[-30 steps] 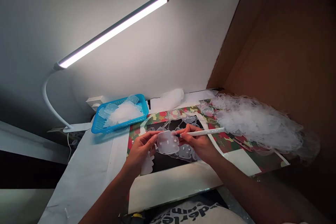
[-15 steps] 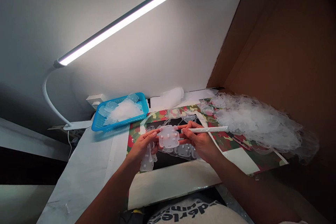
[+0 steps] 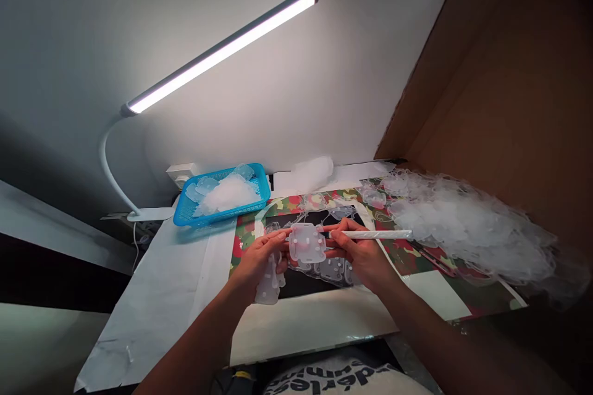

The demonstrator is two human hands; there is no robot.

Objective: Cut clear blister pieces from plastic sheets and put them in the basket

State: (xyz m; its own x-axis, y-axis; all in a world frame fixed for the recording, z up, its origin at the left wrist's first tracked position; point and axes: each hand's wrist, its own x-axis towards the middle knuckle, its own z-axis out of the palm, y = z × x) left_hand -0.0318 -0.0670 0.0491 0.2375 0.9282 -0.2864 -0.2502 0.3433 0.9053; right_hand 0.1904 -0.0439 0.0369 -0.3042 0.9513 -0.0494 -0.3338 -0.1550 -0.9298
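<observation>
A translucent square plastic piece with small white studs is held up between both hands over the work mat. My left hand pinches its left edge, fingers closed. My right hand grips its right edge and also holds a thin white pen-like tool that points left toward the piece. Below my hands, more of the same clear pieces lie on the dark middle of the mat, and one white piece lies under my left hand.
A blue basket with clear pieces stands at the back left. A big heap of clear plastic scraps fills the right side, against a brown cardboard wall. A lit bar lamp arches overhead. White paper covers the table.
The plastic piece has been turned from tilted to face me and raised slightly. Both hands stayed on it, and the view shifted a little to the left.
</observation>
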